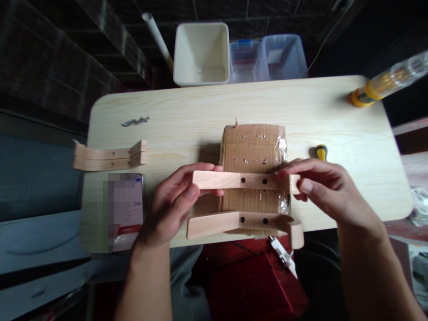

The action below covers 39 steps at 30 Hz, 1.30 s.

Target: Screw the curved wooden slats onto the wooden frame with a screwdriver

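While the left hand and right hand pinch opposite ends of the wooden bracket above the cardboard box, each grip is clamped on it. A light, level pinch, clear of its dark round spots, should steady it best. A matching bracket spans the box's near end; right of the box, a yellow-and-black handle rests on the worktop.
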Each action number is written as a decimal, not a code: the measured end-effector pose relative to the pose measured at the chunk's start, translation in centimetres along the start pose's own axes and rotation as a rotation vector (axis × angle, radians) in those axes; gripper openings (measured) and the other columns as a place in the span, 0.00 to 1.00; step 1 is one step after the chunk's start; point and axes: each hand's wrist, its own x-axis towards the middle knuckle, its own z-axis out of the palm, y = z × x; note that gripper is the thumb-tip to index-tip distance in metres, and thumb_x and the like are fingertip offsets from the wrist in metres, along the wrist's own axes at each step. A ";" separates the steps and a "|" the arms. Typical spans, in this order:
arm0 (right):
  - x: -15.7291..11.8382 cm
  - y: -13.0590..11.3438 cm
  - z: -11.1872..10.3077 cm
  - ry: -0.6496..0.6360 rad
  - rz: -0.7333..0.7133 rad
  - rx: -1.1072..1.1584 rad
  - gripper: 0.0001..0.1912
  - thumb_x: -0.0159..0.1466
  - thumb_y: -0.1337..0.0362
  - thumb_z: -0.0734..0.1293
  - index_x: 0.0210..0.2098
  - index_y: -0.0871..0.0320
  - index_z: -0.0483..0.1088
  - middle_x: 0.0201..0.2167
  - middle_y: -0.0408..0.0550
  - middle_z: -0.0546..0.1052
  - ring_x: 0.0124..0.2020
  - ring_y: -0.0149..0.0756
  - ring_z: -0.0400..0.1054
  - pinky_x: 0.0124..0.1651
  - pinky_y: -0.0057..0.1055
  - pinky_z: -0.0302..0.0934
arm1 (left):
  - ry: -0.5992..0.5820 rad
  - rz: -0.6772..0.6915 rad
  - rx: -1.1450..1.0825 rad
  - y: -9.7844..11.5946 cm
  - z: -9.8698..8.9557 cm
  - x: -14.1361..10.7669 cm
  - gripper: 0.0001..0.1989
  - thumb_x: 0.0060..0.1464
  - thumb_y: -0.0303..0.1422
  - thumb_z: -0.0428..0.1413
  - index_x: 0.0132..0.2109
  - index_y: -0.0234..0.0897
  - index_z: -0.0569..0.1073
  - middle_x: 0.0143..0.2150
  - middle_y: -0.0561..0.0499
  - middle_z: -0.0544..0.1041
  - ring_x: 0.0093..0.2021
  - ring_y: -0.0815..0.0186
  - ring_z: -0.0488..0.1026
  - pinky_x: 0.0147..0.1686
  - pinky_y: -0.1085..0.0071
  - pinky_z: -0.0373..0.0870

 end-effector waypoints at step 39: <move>0.1 0.5 0.0 0.019 -0.069 0.013 0.09 0.67 0.56 0.78 0.47 0.44 0.86 0.43 0.42 0.85 0.30 0.22 0.73 0.31 0.16 0.72 | 0.023 0.017 -0.086 0.6 0.9 0.3 0.17 0.71 0.40 0.61 0.59 0.36 0.83 0.58 0.39 0.85 0.43 0.60 0.84 0.48 0.63 0.83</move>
